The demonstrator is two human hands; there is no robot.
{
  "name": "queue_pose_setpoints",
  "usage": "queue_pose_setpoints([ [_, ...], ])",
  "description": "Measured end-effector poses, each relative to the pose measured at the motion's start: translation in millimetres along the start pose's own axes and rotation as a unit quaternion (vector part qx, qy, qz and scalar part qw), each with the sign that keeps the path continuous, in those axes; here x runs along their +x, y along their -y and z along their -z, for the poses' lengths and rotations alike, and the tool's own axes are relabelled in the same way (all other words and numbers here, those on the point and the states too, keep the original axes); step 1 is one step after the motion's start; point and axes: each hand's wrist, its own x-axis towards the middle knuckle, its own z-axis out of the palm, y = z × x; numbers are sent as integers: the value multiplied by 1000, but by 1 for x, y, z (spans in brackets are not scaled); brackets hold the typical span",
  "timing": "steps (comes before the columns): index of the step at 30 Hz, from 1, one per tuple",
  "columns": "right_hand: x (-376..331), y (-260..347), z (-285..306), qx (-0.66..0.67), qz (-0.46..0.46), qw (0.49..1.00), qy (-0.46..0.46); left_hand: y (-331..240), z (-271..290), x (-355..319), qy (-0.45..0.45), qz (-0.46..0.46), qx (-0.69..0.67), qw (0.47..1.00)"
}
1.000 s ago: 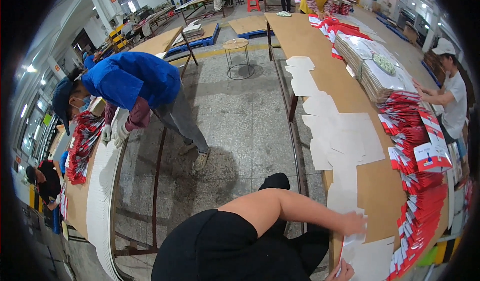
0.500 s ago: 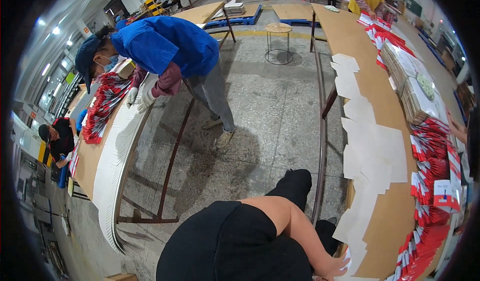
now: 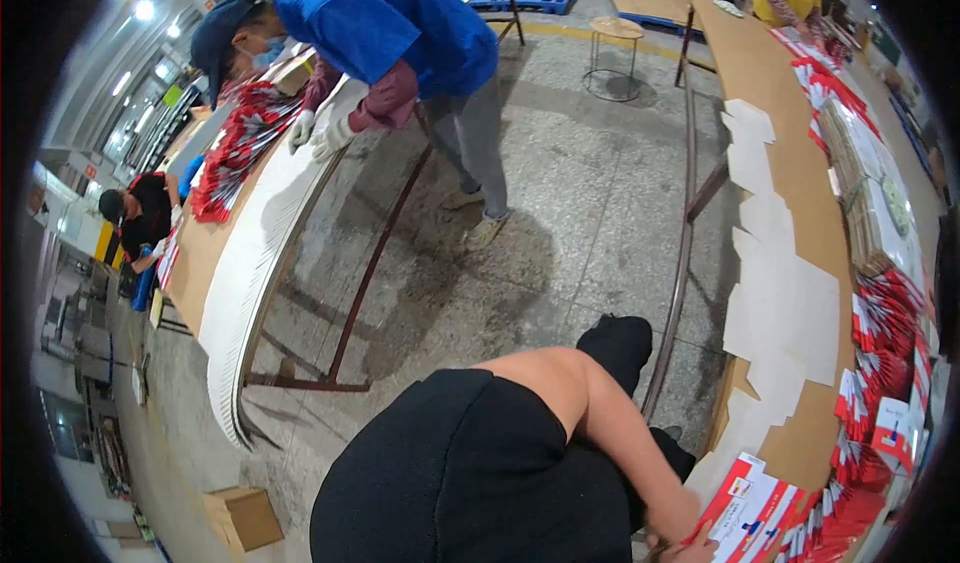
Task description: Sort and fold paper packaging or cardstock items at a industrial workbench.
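My left arm reaches down to the lower right, and my left hand [image 3: 674,515] is beside the near edge of a red-and-white printed cardboard sheet [image 3: 750,515]. That hand is smeared, and its fingers are hidden. Just below it, at the lower edge of the picture, my right hand [image 3: 697,547] shows in part, its fingers closed on the sheet's corner. The sheet lies tilted over overlapping blank white sheets [image 3: 785,298] on the brown table [image 3: 805,413]. Stacked red-and-white folded pieces [image 3: 855,498] stand right of it.
Bundled flat cardboard [image 3: 862,198] lies along the table's far right. Across the aisle, a blue-shirted co-worker [image 3: 400,33] bends over another table with fanned white sheets [image 3: 245,293]. A round stool [image 3: 616,28] and a brown box [image 3: 243,518] stand on the floor.
The printed sheet has come into view beside my hands, where only a small white edge showed before. My right hand's fingers now show on it. The whole view has shifted.
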Motion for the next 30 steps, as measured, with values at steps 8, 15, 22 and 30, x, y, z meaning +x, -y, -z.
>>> queue_pose_setpoints([
  [8, 26, 58, -31, -345, 83, 935, 27, 97, -27, -100, -228, 247, 340, 878],
  [15, -15, 36, -7, -70, 214, 968, -114, 101, 9, -78, -27, 122, 161, 979],
  [22, -22, 18, 29, 25, 342, 911, -227, 181, 34, 41, 169, -4, 100, 980],
  [30, 2, -9, -4, -65, 306, 942, -122, 176, 35, 32, 20, 135, 156, 978],
])
